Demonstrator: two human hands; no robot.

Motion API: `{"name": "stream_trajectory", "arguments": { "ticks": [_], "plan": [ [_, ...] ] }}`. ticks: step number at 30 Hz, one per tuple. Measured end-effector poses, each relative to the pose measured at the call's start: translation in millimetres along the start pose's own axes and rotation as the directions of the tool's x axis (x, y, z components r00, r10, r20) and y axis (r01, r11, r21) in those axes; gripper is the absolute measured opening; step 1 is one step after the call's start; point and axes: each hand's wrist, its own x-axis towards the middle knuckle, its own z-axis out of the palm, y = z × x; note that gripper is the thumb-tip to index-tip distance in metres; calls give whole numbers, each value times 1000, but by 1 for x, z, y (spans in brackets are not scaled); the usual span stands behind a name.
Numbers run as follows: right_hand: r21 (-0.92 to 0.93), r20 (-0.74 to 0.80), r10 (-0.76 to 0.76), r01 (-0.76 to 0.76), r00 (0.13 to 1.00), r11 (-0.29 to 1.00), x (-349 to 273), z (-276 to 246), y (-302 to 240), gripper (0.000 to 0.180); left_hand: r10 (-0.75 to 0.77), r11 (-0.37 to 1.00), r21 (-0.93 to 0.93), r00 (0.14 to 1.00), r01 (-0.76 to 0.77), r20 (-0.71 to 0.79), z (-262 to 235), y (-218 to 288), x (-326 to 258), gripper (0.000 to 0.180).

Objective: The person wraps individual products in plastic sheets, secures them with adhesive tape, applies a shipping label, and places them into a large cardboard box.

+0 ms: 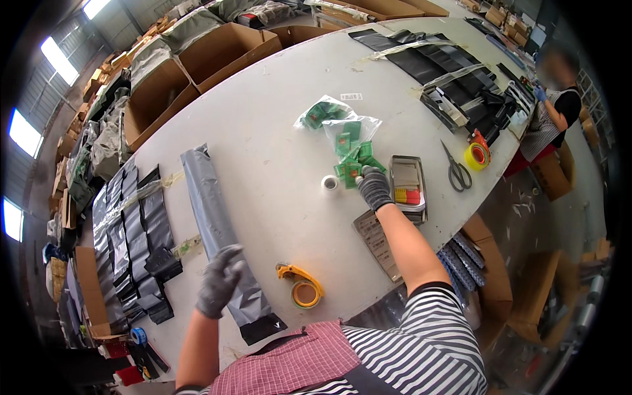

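My right hand (375,189), in a grey knitted glove, is at the near edge of a pile of small green packets (355,153). Its fingers are bent together on a packet at the pile's edge; the grip is partly hidden. The packets spill from a clear plastic bag (368,125). Over a long, wrapped grey plastic parcel (210,191), my gloved left hand (220,280) is raised with its fingers loosely apart and nothing visible in them. Beside my right hand lie a metal tin (424,172) with cards and red-yellow pieces, and a white roll (330,184).
A yellow tape dispenser (304,289) lies near the table's front edge. Scissors (455,168) and yellow tape (476,156) lie to the right. Stacks of grey bags (135,230) and black bags (434,62) flank the table (276,118). A co-worker (556,105) stands at far right.
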Motion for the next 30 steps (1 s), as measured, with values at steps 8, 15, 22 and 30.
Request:
{"name": "stream_trajectory", "arguments": {
  "ticks": [8, 15, 22, 30],
  "plan": [
    [658, 500, -561, 133, 660, 741, -91, -115, -98, 25, -192, 740, -597, 948, 311, 256, 137, 40, 70, 27],
    [-312, -101, -397, 350, 912, 883, 22, -71, 156, 31, -235, 794, -433, 873, 426, 428, 122, 35, 52, 32],
    [-513, -44, -395, 319, 918, 797, 15, -27, 147, 18, -327, 778, -411, 865, 475, 381, 101, 30, 18, 33],
    [-614, 217, -94, 211, 972, 761, 23, -50, 119, 17, -303, 705, -535, 879, 467, 368, 110, 25, 6, 29]
  ]
}}
